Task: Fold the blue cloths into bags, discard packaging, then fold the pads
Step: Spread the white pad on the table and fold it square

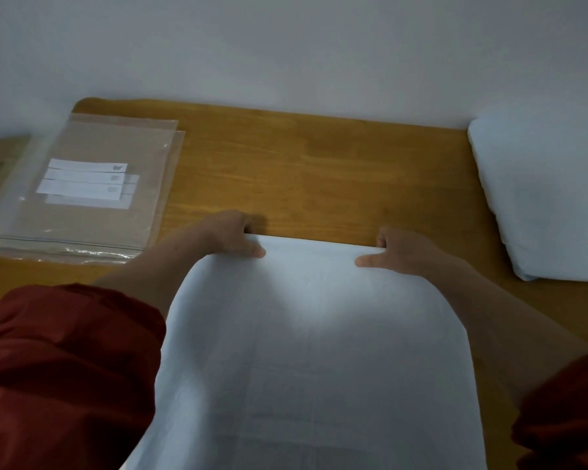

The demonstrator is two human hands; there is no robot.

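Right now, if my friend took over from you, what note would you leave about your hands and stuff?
The left hand and right hand grip the pale blue cloth by its far edge, thumbs on top. It lies spread on the table. At left lie stacked clear bags; at right, a folded pale pile. This cloth is not yet folded or bagged. Left: fold it, bag it, discard packaging, fold pads.

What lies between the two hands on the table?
Head view: the far edge of the blue cloth, held by the left hand and the right hand.
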